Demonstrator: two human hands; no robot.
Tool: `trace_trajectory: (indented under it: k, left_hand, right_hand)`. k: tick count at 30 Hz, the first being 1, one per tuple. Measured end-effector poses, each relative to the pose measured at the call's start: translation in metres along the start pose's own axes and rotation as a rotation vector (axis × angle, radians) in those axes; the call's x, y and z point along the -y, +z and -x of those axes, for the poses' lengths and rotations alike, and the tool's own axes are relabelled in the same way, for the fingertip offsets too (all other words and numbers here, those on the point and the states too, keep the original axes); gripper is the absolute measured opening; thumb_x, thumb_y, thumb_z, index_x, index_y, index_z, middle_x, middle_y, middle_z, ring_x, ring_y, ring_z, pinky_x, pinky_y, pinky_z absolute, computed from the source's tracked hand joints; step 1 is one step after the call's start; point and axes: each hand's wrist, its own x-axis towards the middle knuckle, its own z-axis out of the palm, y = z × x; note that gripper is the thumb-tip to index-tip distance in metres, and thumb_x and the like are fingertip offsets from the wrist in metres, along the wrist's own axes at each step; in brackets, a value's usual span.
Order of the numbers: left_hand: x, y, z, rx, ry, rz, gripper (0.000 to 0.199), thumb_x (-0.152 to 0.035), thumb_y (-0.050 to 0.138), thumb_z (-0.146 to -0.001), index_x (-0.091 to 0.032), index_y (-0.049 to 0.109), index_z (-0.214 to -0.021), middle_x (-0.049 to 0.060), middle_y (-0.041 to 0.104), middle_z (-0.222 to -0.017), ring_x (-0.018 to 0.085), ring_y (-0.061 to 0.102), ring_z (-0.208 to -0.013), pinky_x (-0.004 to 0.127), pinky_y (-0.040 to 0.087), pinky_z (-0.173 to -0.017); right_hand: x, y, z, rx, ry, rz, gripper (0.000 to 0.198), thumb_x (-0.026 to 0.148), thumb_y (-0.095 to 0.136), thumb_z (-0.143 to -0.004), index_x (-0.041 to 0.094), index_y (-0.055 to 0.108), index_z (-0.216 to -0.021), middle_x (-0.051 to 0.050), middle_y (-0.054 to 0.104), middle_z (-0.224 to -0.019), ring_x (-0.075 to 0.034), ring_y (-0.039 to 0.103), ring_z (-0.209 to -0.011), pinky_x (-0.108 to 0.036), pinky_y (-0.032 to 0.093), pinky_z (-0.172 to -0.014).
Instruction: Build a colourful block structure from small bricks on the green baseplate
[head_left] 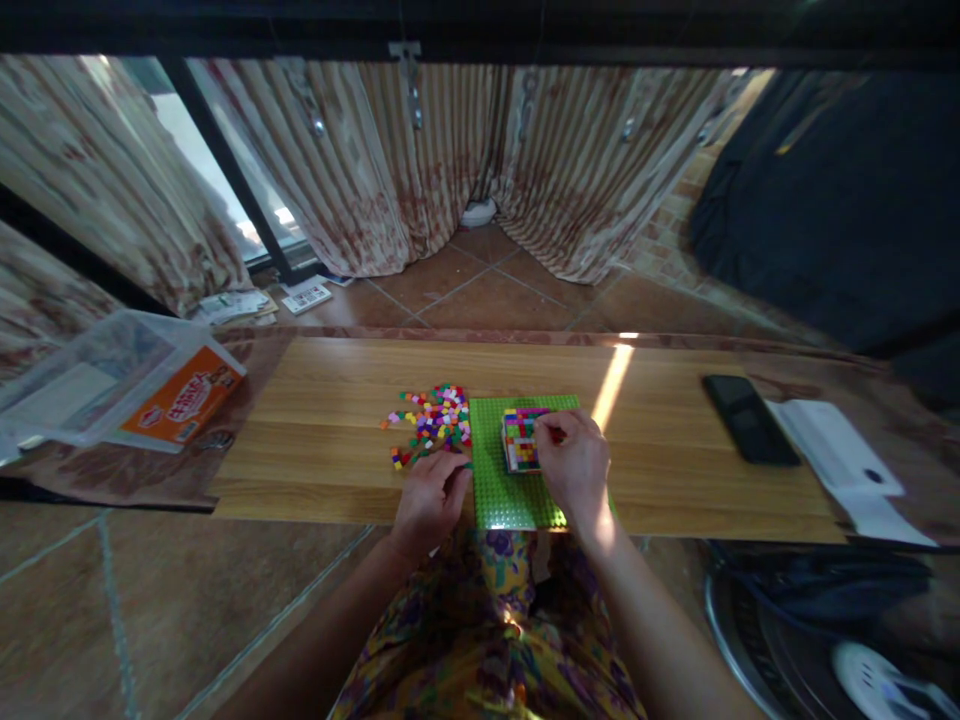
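Note:
A green studded baseplate (pixel 491 500) lies on the board in front of me. On it stands a low block of many-coloured toy bricks (pixel 521 440), its right side covered by my right hand (pixel 577 460). The fingers of that hand are pinched together at the block's top; what is between them is hidden. My left hand (pixel 431 500) rests by the baseplate's left edge, thumb and forefinger closed on what looks like a small green brick (pixel 468 465). Just beyond it is a loose pile of small coloured bricks (pixel 442 415), spread over the wood.
The wood-grain board (pixel 322 420) spans the low table. At left stands a clear plastic box (pixel 97 390) with an orange label. A black phone (pixel 750 420) and a white paper or box (pixel 840 455) lie at right. Curtains (pixel 360 170) hang beyond the table.

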Motion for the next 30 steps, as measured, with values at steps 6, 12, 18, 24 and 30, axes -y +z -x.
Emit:
trace_trajectory:
  k: [6,12,18,24,30]
  left_hand:
    - [0.001,-0.003,0.001,-0.008,-0.024,0.129,0.017,-0.025,0.053,-0.09,-0.021,0.067,-0.098,0.006,0.072,-0.095,0.019,0.065,-0.091,0.033,0.049,-0.085]
    - [0.005,-0.001,0.003,-0.028,-0.081,0.211,0.02,-0.026,0.054,-0.09,-0.021,0.068,-0.103,0.006,0.073,-0.099,0.018,0.067,-0.093,0.033,0.051,-0.087]
    - [0.005,-0.003,0.003,-0.024,-0.111,0.28,0.023,-0.028,0.053,-0.09,-0.02,0.069,-0.104,0.006,0.074,-0.1,0.018,0.068,-0.094,0.032,0.053,-0.088]
    - [0.006,-0.005,0.005,-0.008,-0.099,0.324,0.026,-0.028,0.051,-0.091,-0.019,0.07,-0.106,0.006,0.075,-0.101,0.018,0.069,-0.094,0.032,0.053,-0.089]
    - [0.009,-0.005,0.005,-0.004,-0.078,0.34,0.026,-0.027,0.052,-0.091,-0.019,0.071,-0.106,0.006,0.075,-0.101,0.018,0.07,-0.091,0.031,0.054,-0.087]
  right_hand:
    - [-0.002,-0.003,0.008,-0.015,-0.06,-0.074,0.018,0.025,0.056,-0.085,0.02,0.071,-0.077,-0.005,0.065,-0.078,-0.018,0.06,-0.073,-0.031,0.047,-0.071]
    - [0.019,0.001,0.042,0.057,-0.224,-0.108,0.018,0.025,0.051,-0.092,0.022,0.069,-0.089,-0.005,0.068,-0.089,-0.02,0.06,-0.087,-0.034,0.044,-0.081]
    - [0.037,0.009,0.06,0.22,-0.389,0.038,0.016,0.024,0.054,-0.092,0.023,0.068,-0.099,-0.005,0.068,-0.096,-0.021,0.055,-0.091,-0.037,0.036,-0.083]
    - [0.043,0.013,0.062,0.249,-0.384,0.104,0.01,0.024,0.059,-0.091,0.022,0.068,-0.093,-0.003,0.07,-0.091,-0.02,0.054,-0.089,-0.038,0.03,-0.088]
    - [0.045,0.016,0.063,0.222,-0.348,0.065,0.007,0.022,0.061,-0.09,0.022,0.068,-0.089,-0.002,0.07,-0.09,-0.019,0.055,-0.087,-0.037,0.03,-0.088]
